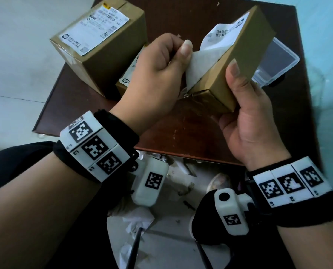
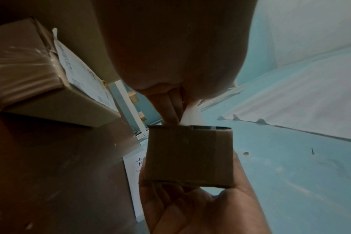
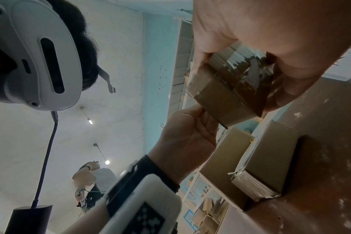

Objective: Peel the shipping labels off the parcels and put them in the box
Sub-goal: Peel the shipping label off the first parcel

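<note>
My right hand (image 1: pixel 245 105) grips a small brown parcel (image 1: pixel 245 55), tilted above the table, thumb along its near side. Its white shipping label (image 1: pixel 206 55) is peeled about halfway. The loose end is pinched between the thumb and fingers of my left hand (image 1: pixel 181 53); the far end still sticks to the top face. The left wrist view shows the parcel (image 2: pixel 188 155) end-on in my right hand (image 2: pixel 200 205), with the label (image 2: pixel 192 118) rising from its edge. In the right wrist view the parcel's (image 3: pixel 226 95) taped end shows.
A large parcel (image 1: pixel 111 55) with a full label (image 1: pixel 95 28) stands at the back left of the brown table (image 1: pixel 171 129). A smaller labelled parcel (image 1: pixel 126 82) lies beneath my left hand. A clear plastic box (image 1: pixel 278 61) sits at the right. Paper scraps litter the floor.
</note>
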Tool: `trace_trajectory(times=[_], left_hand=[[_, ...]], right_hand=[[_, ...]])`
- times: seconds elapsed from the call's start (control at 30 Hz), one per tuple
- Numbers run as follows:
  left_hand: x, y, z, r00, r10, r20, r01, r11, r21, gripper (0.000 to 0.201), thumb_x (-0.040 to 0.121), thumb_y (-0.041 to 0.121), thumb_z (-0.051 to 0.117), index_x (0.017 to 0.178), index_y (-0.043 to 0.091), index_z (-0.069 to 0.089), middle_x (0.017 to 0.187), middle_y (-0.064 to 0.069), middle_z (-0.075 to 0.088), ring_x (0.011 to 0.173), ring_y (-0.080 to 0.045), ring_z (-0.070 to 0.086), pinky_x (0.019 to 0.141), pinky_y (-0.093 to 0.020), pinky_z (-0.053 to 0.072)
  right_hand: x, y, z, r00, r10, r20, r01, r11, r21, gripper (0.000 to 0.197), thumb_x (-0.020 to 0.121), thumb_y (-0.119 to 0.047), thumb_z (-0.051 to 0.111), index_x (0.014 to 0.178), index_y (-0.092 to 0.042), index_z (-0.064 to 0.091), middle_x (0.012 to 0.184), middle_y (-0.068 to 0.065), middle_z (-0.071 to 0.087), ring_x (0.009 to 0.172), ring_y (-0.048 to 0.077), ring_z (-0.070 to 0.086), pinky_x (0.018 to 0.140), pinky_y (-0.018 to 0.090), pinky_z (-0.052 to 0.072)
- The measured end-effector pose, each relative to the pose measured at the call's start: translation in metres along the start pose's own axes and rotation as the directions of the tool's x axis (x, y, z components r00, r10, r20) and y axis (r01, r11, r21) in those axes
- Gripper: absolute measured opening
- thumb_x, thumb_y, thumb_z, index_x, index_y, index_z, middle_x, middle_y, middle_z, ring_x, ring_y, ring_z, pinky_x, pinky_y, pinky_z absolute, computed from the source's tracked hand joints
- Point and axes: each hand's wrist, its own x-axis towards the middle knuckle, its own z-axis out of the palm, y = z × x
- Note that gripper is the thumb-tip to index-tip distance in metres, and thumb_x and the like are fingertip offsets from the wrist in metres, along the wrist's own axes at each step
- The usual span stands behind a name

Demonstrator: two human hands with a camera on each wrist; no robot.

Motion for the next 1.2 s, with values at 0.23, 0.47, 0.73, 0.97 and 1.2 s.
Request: trace_trajectory(times=[0.23, 0.47, 0.73, 0.97, 1.2], left_hand=[[0.000, 0.010, 0.006, 0.954, -0.290, 0.074, 0.298, 0.897, -0.327, 0.035, 0.114, 0.025, 0.043, 0.092, 0.006, 0.061, 0.091, -0.020, 0.058, 0.083, -0.033, 0.059, 0.081, -0.057, 0.054], [-0.002, 0.004, -0.001, 0.993, 0.109, 0.048, -0.111, 0.994, 0.023, 0.036, 0.094, 0.035, 0.077, 0.120, 0.009, 0.076, 0.110, -0.008, 0.076, 0.091, -0.031, 0.072, 0.082, -0.051, 0.060], [0.003, -0.008, -0.003, 0.954, 0.261, 0.147, -0.275, 0.957, 0.087, 0.018, 0.092, 0.020, 0.080, 0.105, 0.008, 0.081, 0.111, -0.008, 0.075, 0.103, -0.016, 0.073, 0.091, -0.037, 0.060], [-0.003, -0.009, 0.002, 0.919, 0.354, 0.170, -0.376, 0.919, 0.116, 0.016, 0.096, 0.019, 0.076, 0.102, 0.005, 0.081, 0.114, -0.009, 0.073, 0.107, -0.013, 0.071, 0.087, -0.037, 0.060], [-0.005, -0.014, 0.008, 0.896, 0.400, 0.193, -0.428, 0.894, 0.132, 0.024, 0.095, 0.021, 0.076, 0.110, 0.002, 0.080, 0.122, -0.010, 0.074, 0.114, -0.012, 0.071, 0.096, -0.028, 0.057]], right_hand=[[0.003, 0.000, -0.004, 0.999, -0.038, -0.009, 0.037, 0.997, -0.060, 0.033, 0.091, -0.026, 0.081, 0.119, -0.011, 0.071, 0.122, 0.017, 0.078, 0.119, 0.036, 0.074, 0.106, 0.058, 0.058], [0.005, 0.013, -0.003, 0.994, -0.085, 0.063, 0.093, 0.987, -0.133, 0.079, 0.078, -0.022, 0.096, 0.143, -0.004, 0.056, 0.132, 0.017, 0.074, 0.125, 0.035, 0.072, 0.110, 0.057, 0.055], [0.005, 0.011, -0.003, 0.993, -0.059, 0.104, 0.067, 0.995, -0.072, 0.061, 0.093, -0.022, 0.076, 0.147, -0.003, 0.054, 0.142, 0.032, 0.061, 0.131, 0.048, 0.063, 0.112, 0.069, 0.049], [-0.002, 0.007, 0.008, 0.999, -0.025, 0.045, 0.026, 0.999, -0.023, 0.091, 0.088, -0.064, 0.070, 0.160, -0.019, 0.038, 0.146, 0.015, 0.066, 0.133, 0.035, 0.067, 0.110, 0.061, 0.054], [0.002, 0.011, 0.003, 1.000, -0.021, 0.009, 0.021, 1.000, -0.013, 0.061, 0.107, -0.049, 0.049, 0.157, -0.017, 0.037, 0.143, 0.017, 0.068, 0.127, 0.034, 0.071, 0.104, 0.058, 0.058]])
